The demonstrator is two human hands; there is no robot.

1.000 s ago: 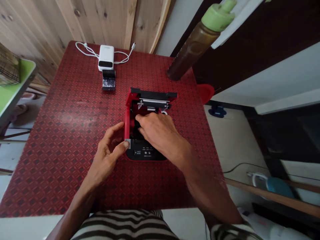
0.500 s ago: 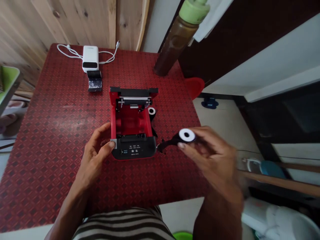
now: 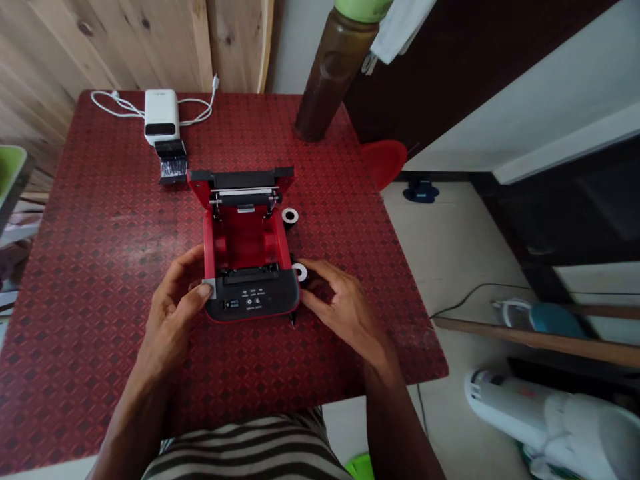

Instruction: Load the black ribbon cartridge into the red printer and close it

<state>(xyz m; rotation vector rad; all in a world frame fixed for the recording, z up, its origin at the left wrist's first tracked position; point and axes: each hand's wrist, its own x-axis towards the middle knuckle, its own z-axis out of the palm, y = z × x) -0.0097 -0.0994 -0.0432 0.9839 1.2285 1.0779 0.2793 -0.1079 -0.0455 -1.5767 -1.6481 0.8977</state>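
A red and black label printer [image 3: 250, 293] stands on the table with its lid [image 3: 245, 181] raised and its red inner bay showing bare. My left hand [image 3: 173, 307] grips the printer's front left corner, thumb on top at a grey patch and fingers along the side. Against the printer's right side, my right hand [image 3: 335, 300] holds a small black ribbon roll [image 3: 300, 272] with a white core between thumb and fingers. A dark loose end shows below the printer's front right edge. Behind that roll sits a second ribbon roll [image 3: 290, 217], close to the printer's side.
Toward the back left of the red patterned table [image 3: 110, 320] lie a white device [image 3: 161, 115] with a white cable and a crinkled black strip [image 3: 173, 169]. A tall brown bottle [image 3: 335, 73] with a green cap stands at the back right. A red stool [image 3: 385, 163] is beyond the table's edge.
My right hand has moved left with the ribbon roll, from out over the table to against the printer's right side. My left hand keeps its grip on the printer.
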